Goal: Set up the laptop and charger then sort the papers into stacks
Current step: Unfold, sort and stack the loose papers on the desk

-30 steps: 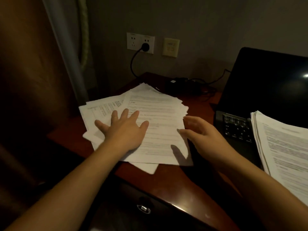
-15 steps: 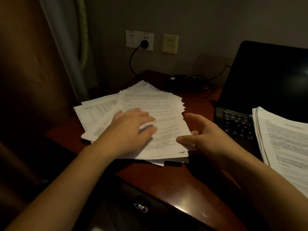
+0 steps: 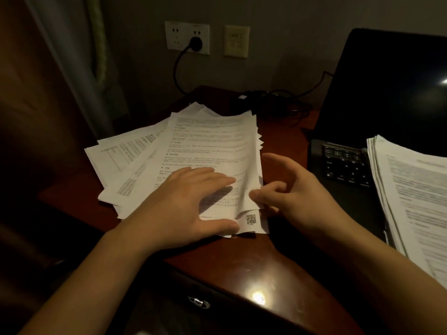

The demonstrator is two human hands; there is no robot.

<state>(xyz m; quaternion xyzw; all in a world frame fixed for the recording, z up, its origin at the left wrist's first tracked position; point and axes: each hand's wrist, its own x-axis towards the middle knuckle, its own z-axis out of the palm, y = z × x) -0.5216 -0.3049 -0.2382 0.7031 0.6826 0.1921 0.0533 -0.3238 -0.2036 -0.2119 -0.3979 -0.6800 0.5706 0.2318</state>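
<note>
dim warm wide-angle view, glare spot on the desk [image 3: 258, 296] edge, murky soft corners

The single head-worn wide-angle view looks forward and steeply down from just above the corner of the wooden desk [image 3: 242, 269], near enough that the loose papers [image 3: 193, 146] fill its middle. It faces the wall socket [image 3: 187, 37] at top centre, with the open laptop [image 3: 387, 105] cut off at its right edge.
</note>
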